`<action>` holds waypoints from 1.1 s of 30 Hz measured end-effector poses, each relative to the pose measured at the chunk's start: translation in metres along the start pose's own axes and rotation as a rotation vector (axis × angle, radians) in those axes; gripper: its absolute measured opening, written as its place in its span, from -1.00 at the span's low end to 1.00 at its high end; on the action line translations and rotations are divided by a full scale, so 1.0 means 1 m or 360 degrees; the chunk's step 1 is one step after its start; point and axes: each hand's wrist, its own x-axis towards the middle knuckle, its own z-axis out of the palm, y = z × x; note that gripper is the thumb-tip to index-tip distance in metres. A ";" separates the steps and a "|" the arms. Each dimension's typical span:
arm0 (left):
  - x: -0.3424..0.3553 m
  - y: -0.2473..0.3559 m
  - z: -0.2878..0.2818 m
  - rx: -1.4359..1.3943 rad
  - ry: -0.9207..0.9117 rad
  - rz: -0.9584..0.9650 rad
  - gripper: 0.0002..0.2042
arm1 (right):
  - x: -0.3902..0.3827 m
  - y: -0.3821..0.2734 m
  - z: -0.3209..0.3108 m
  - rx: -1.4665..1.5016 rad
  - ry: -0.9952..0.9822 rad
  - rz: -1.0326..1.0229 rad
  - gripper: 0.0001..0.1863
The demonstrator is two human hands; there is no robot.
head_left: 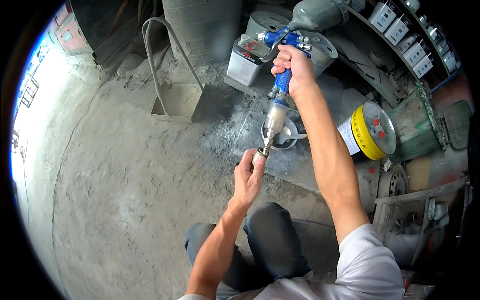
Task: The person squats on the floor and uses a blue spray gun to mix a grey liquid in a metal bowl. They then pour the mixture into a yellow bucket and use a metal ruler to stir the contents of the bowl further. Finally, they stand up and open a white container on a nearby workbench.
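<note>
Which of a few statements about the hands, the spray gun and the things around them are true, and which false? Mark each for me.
1. The right hand grips the blue spray gun by its handle. True.
2. The left hand is empty. False: the left hand holds a metal fitting at the gun's near end.
3. The yellow-banded drum is to the right of the right forearm. True.
4. The gun's cup is bright red. False: the cup is grey.
5. The tall-handled carrier is left of both hands. True.
</note>
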 end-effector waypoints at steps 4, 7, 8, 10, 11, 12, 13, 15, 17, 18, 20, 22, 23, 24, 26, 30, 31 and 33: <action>-0.003 -0.002 -0.003 -0.0174 0.0011 0.0026 -0.70 | 0.001 0.006 0.009 -0.0003 -0.0025 0.0045 -0.72; -0.005 -0.001 -0.006 -0.0278 0.0030 0.0079 -0.70 | -0.001 0.011 0.021 -0.0065 0.0005 0.0036 -0.71; -0.004 0.000 -0.006 -0.0294 0.0043 0.0108 -0.70 | -0.002 0.013 0.025 -0.0093 0.0021 0.0030 -0.71; -0.004 0.003 -0.007 -0.0347 0.0082 0.0038 -0.69 | -0.007 0.018 0.030 -0.0123 0.0004 -0.0046 -0.70; -0.003 0.004 -0.009 -0.0372 0.0102 0.0003 -0.69 | -0.007 0.021 0.032 -0.0137 -0.0005 -0.0083 -0.70; -0.003 0.004 -0.013 -0.0385 0.0089 -0.0120 -0.68 | -0.009 0.025 0.032 -0.0179 0.0014 -0.0143 -0.69; 0.000 0.004 -0.019 -0.0396 0.0075 -0.0243 -0.68 | -0.010 0.031 0.033 -0.0188 -0.0002 -0.0164 -0.69; 0.000 0.005 -0.023 -0.0450 0.0031 -0.0407 -0.67 | -0.016 0.043 0.032 -0.0215 -0.0026 -0.0200 -0.69; -0.006 0.013 -0.023 -0.0541 -0.0028 -0.0488 -0.64 | -0.019 0.048 0.025 -0.0198 -0.0056 -0.0163 -0.68; -0.006 0.017 -0.024 -0.0661 -0.0090 -0.0533 -0.64 | -0.017 0.047 0.022 -0.0190 -0.0066 -0.0141 -0.67; -0.011 0.020 -0.022 -0.0679 -0.0166 -0.0564 -0.61 | -0.020 0.048 0.010 -0.0142 -0.0085 -0.0080 -0.68; -0.017 0.014 -0.018 -0.0587 -0.0159 -0.0520 -0.59 | -0.030 0.051 0.008 -0.0169 -0.0070 -0.0106 -0.68; -0.019 0.009 -0.013 -0.0551 -0.0145 -0.0493 -0.63 | -0.037 0.051 0.006 -0.0186 -0.0059 -0.0121 -0.68; -0.022 0.001 -0.008 -0.0502 -0.0151 -0.0447 -0.65 | -0.041 0.047 0.007 -0.0237 -0.0038 -0.0153 -0.68; -0.023 -0.015 0.007 -0.0489 -0.0192 -0.0457 -0.73 | -0.052 0.038 -0.010 -0.0366 0.0136 -0.0214 -0.73; -0.025 -0.008 0.036 -0.0290 -0.0560 -0.0416 -0.66 | -0.088 0.010 -0.043 -0.0991 0.0757 -0.0569 -0.77; -0.023 -0.009 0.043 -0.0304 -0.0687 -0.0432 -0.66 | -0.096 -0.003 -0.059 -0.1039 0.0808 -0.0621 -0.73; -0.022 -0.014 0.058 -0.0332 -0.0935 -0.0475 -0.68 | -0.103 -0.034 -0.099 -0.0340 0.0474 -0.0284 -0.68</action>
